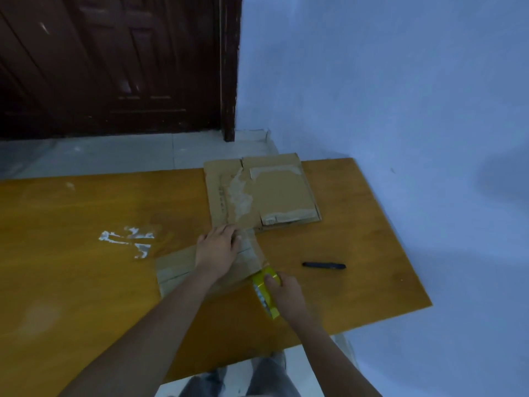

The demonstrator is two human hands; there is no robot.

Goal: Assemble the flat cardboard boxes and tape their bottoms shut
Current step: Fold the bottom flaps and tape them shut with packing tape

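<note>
Orange-brown wood makes up the table top point(71, 253), and towards its left half lie torn scraps of clear tape point(127, 239) stuck flat on the surface; just right of them sits the cardboard box point(177, 266) being worked on, its brown face up and crossed by old tape lines; the left hand point(217, 249) lies palm-down on that box, fingers extended and close together, their tips pressing the far edge where a strip of tape point(257, 252) runs; the strip stretches from under those fingertips towards the near right, down to the yellow tape roll point(266, 293); the right hand point(282, 293) is wrapped around the roll, thumb over its upper rim and the other fingers curled behind it, at the box's near right corner; beyond the hands, touching the far edge of the table, lies a stack of flattened cardboard boxes point(266, 193) with pale tape residue on the top sheet; right of the roll, well apart from it, a dark pen-like tool point(323, 265) rests on the bare wood; whether it is a pen or a cutter cannot be told.
</note>
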